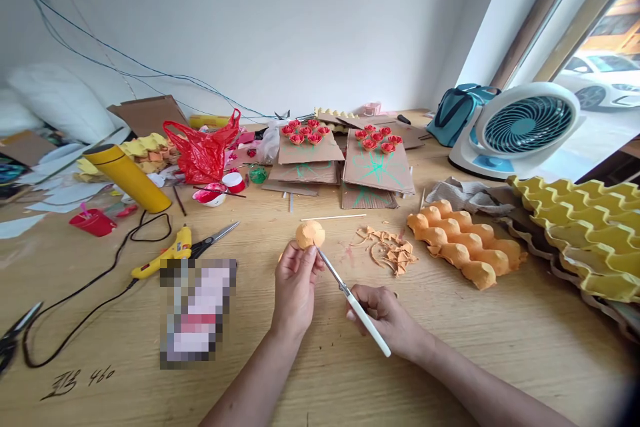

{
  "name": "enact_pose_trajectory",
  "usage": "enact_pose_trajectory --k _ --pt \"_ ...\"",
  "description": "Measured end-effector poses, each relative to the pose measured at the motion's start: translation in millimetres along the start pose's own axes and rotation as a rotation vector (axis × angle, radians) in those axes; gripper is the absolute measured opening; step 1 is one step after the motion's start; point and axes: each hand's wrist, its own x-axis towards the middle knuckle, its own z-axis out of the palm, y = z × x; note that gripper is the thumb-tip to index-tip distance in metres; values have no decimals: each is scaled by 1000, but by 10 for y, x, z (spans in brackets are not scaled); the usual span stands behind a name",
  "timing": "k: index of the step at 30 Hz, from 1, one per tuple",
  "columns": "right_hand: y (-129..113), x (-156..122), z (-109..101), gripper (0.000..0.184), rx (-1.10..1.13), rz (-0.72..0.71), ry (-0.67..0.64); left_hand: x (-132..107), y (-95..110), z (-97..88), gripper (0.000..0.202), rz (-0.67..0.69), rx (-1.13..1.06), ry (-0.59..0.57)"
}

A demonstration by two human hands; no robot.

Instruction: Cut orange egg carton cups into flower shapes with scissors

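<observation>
In the middle of the table my left hand (296,283) pinches an orange egg-carton cup (309,235) by its lower edge. My right hand (383,317) is closed around the white handle of a pair of scissors (367,325). Their blades reach up to the left and meet the cup's rim beside my left thumb. Whether the blades are parted cannot be made out. Orange paper trimmings (395,253) lie in a loose pile to the right of the cup. Beyond them sits an orange egg carton (465,240) with its bumps facing up.
Red paper flowers (370,139) stand on cardboard pieces (379,170) at the back. A yellow glue gun (167,253) with a black cord and black scissors (215,240) lie left. Yellow egg trays (580,233) and a fan (525,127) stand right. A thin stick (333,217) lies beyond my hands.
</observation>
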Motion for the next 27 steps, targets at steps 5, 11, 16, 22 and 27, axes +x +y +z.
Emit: enact_pose_trajectory --k 5,11,16,22,27 --pt "-5 16 4 39 100 7 33 210 80 -177 23 174 242 60" --pt "-46 64 -166 36 15 -14 208 476 225 -488 22 415 905 124" --pt "-102 89 -307 20 -482 -72 292 749 387 -719 14 479 1267 90" --pt "-21 118 -351 7 -653 -96 322 968 365 -799 15 509 1627 -137" --pt "-27 141 -372 12 -681 -122 364 1008 259 -742 23 550 1789 -237"
